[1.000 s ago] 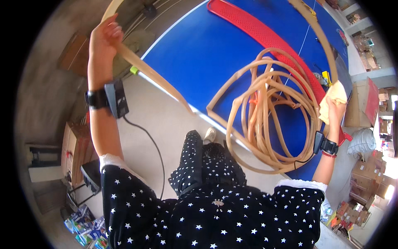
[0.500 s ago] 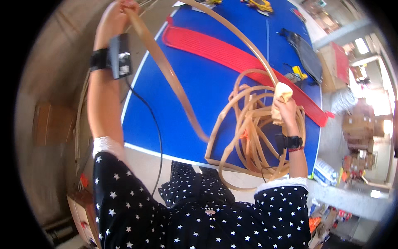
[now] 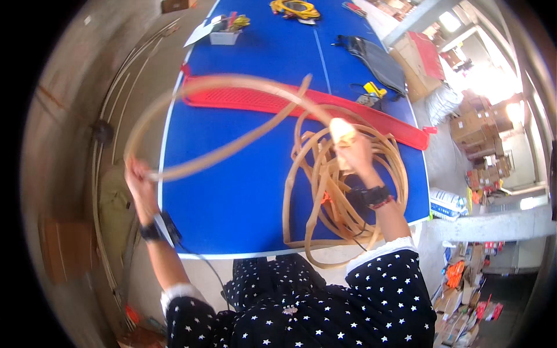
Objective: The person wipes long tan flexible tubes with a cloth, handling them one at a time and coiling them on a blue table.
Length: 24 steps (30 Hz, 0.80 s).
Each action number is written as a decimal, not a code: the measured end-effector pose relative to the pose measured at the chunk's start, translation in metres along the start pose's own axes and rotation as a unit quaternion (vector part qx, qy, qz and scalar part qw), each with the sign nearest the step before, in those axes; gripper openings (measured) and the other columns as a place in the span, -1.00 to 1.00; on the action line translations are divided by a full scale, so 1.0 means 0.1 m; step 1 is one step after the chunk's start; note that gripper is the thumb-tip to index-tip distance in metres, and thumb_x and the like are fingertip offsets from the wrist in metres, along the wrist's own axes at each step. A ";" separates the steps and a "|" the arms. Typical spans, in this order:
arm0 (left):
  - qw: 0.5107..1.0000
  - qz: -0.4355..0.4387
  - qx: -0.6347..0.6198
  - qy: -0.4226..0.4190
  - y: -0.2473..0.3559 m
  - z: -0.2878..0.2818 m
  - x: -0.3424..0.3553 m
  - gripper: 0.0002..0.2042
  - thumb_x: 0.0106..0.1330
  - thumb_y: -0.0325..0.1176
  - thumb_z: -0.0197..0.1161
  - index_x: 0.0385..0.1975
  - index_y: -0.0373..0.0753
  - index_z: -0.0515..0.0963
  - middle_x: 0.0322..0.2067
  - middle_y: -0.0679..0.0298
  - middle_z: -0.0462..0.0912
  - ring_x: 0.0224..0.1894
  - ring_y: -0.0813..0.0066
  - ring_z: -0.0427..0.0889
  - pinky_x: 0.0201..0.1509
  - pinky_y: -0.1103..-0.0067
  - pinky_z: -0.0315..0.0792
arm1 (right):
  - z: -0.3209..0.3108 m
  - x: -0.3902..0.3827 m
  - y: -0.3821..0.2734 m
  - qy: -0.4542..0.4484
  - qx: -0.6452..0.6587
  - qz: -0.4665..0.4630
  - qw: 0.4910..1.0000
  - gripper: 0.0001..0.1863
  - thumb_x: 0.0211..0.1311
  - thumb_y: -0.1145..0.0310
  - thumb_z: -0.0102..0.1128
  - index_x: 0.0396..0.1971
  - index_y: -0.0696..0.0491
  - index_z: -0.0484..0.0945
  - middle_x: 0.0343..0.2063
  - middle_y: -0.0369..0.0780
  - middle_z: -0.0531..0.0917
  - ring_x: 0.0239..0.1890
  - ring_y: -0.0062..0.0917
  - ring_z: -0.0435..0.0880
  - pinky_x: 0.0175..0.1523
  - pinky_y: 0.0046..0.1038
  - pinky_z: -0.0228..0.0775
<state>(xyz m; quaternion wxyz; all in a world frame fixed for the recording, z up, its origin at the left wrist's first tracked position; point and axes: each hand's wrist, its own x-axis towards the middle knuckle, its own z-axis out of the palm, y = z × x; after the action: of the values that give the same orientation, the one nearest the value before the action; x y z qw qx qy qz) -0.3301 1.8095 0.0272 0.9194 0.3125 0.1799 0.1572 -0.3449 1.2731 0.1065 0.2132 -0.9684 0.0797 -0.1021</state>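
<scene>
My left hand is closed on a long, flat tan hose at the left edge of the blue table. The hose arcs from it over a red perforated plastic strip. My right hand grips a pale yellow cloth wrapped about the hose, above a loose coil of the same tan hose. The coil lies at the table's near right, partly hidden by my right hand and arm; something orange shows among its loops. The moving hose and both hands are somewhat blurred.
Farther along the table are a white bin of small items, a yellow cable bundle, a dark bag and a yellow tool. Cartons and white sacks stand to the right. Long pale tubes lie on the floor at left.
My left hand has dropped from high up to the left table edge, bending the hose into a wide arc. The view now takes in more of the table's far end.
</scene>
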 end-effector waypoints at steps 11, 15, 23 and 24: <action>0.649 -0.110 0.735 0.161 -1.05 -1.64 -1.58 -0.56 0.17 -0.41 0.23 0.05 -0.35 0.33 -0.08 -0.04 0.42 0.00 0.08 0.42 0.02 0.36 0.39 | 0.44 -0.33 -0.18 -0.049 -0.074 -0.086 0.992 -0.53 -0.06 0.07 0.30 -0.26 0.11 0.47 -0.50 -0.03 0.64 -0.39 -0.19 0.67 -0.27 -0.26 0.52; 0.540 0.238 0.805 -0.055 -0.86 -0.42 -1.70 -0.41 0.02 -0.57 0.26 0.14 -0.29 0.28 0.17 -0.07 0.25 0.21 -0.03 0.26 0.22 0.27 0.24 | 0.37 -0.49 -0.30 -0.026 -0.056 -0.113 0.992 -0.49 -0.11 0.03 0.35 -0.27 0.12 0.48 -0.46 -0.07 0.65 -0.39 -0.25 0.68 -0.33 -0.29 0.52; 0.451 0.432 0.625 -0.468 -1.43 1.65 -1.59 -0.34 0.01 -0.48 0.22 0.21 -0.23 0.18 0.03 0.09 0.43 0.13 0.25 0.39 0.25 0.36 0.20 | 0.14 -0.84 -0.63 0.069 -0.011 -0.248 0.966 -0.53 -0.14 0.10 0.38 -0.30 0.10 0.49 -0.53 -0.15 0.65 -0.49 -0.32 0.68 -0.46 -0.35 0.50; 0.426 0.388 0.643 -0.505 -1.51 1.78 -1.58 -0.41 0.02 -0.46 0.21 0.15 -0.24 0.25 -0.13 0.11 0.52 -0.03 0.25 0.50 0.09 0.38 0.33 | 0.11 -0.87 -0.64 0.092 -0.007 -0.266 0.960 -0.58 -0.14 0.14 0.38 -0.31 0.06 0.49 -0.61 -0.19 0.63 -0.56 -0.32 0.66 -0.50 -0.35 0.48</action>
<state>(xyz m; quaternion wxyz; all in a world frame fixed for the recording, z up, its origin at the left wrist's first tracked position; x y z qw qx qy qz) -0.3666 1.5396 0.0999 0.2209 0.8732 -0.4075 0.1504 -0.4194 1.3523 0.1103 0.1630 -0.9426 -0.1611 -0.2428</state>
